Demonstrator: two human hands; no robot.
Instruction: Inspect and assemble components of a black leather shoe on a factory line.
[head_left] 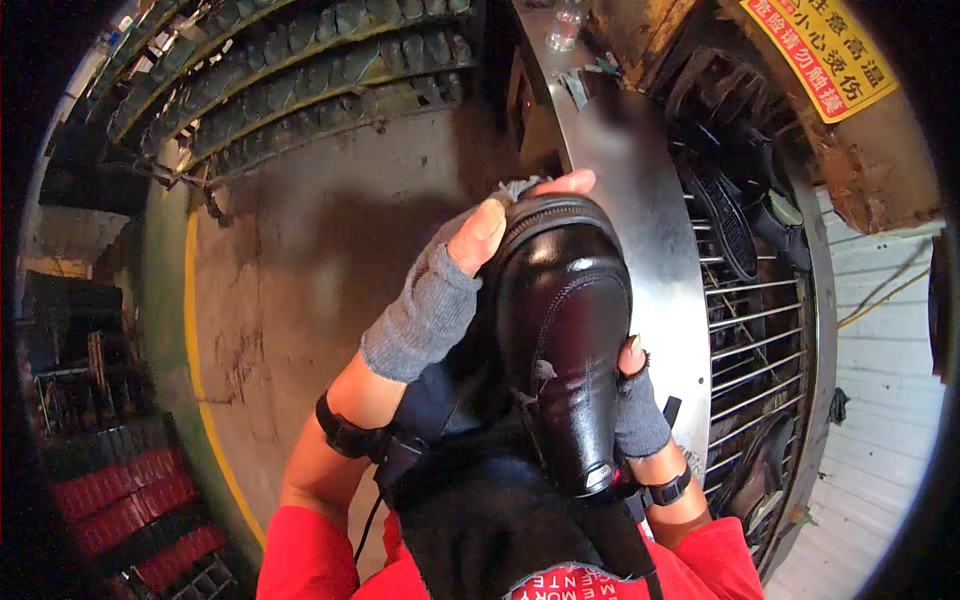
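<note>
At the frame's centre, the left hand (pixel 450 275) curls its fingers around the upper end of a glossy black shoe (pixel 570 310), the right hand (pixel 640 405), its grip mostly hidden, seemingly steadying the lower side, while the barred rack (pixel 823 335) at right holds dark shoes (pixel 722 225).

Glossy black leather shoe (pixel 575 300): frame centre, between left hand in grey knit fingerless glove (pixel 465 260), upper left, and right hand in matching glove (pixel 640 400), lower right
Flat silver metal counter (pixel 668 300): right of shoe, reaching top edge
Clear bottle (pixel 565 25): counter's upper end, top centre
Silver metal-bar rack (pixel 755 296): right of counter; black shoes (pixel 725 220) on its upper part
Yellow-and-red rectangular sign (pixel 825 55): upper right
White ribbed wall (pixel 885 390): right of rack
Straight yellow floor line (pixel 192 300): left of left hand
</note>
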